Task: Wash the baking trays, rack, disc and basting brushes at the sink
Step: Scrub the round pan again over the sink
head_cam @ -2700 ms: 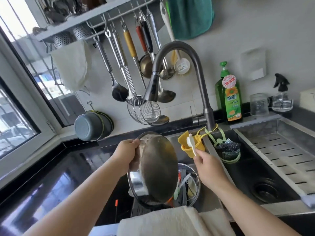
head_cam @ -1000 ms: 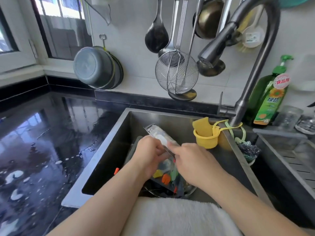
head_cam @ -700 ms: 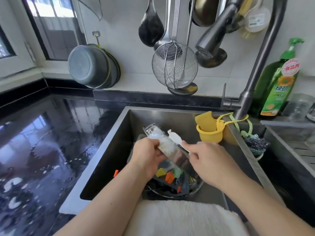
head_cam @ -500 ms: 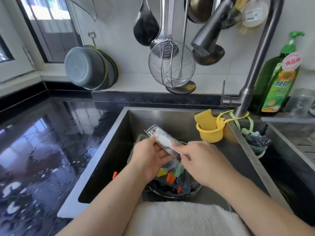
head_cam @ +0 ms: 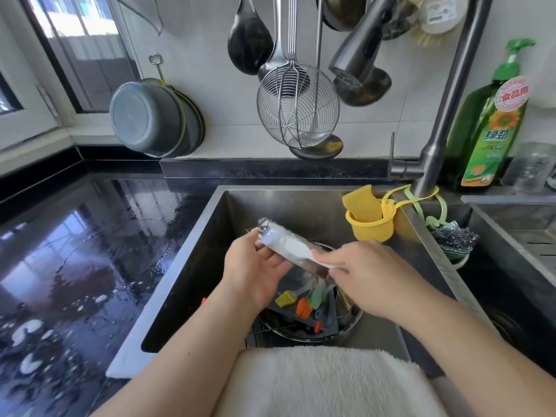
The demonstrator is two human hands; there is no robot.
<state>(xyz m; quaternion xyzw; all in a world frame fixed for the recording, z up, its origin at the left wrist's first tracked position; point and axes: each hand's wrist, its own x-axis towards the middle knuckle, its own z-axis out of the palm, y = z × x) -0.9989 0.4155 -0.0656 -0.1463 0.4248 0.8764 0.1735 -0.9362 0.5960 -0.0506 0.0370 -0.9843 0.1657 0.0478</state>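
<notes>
My left hand [head_cam: 255,272] holds a round metal disc [head_cam: 272,233] edge-on over the sink [head_cam: 228,212], its face soapy. My right hand [head_cam: 364,275] grips a white scrubbing brush [head_cam: 296,246] whose head lies on the disc. Below them a steel bowl [head_cam: 352,323] in the sink holds a dark tray [head_cam: 288,310] and basting brushes with yellow [head_cam: 285,297], orange [head_cam: 304,308] and green [head_cam: 316,297] heads. A wire rack [head_cam: 255,329] shows under the bowl.
The tap spout [head_cam: 358,46] hangs above, with no water running. A yellow sponge holder [head_cam: 370,221] clips to the sink's right wall by a steel scourer [head_cam: 454,239]. Green dish soap [head_cam: 487,124] stands right. Wet black counter [head_cam: 75,251] lies left. A white towel [head_cam: 325,383] drapes the front edge.
The disc has come down from an upright hold into the sink. My right hand has been sliding the white brush back and forth along its soapy face.
</notes>
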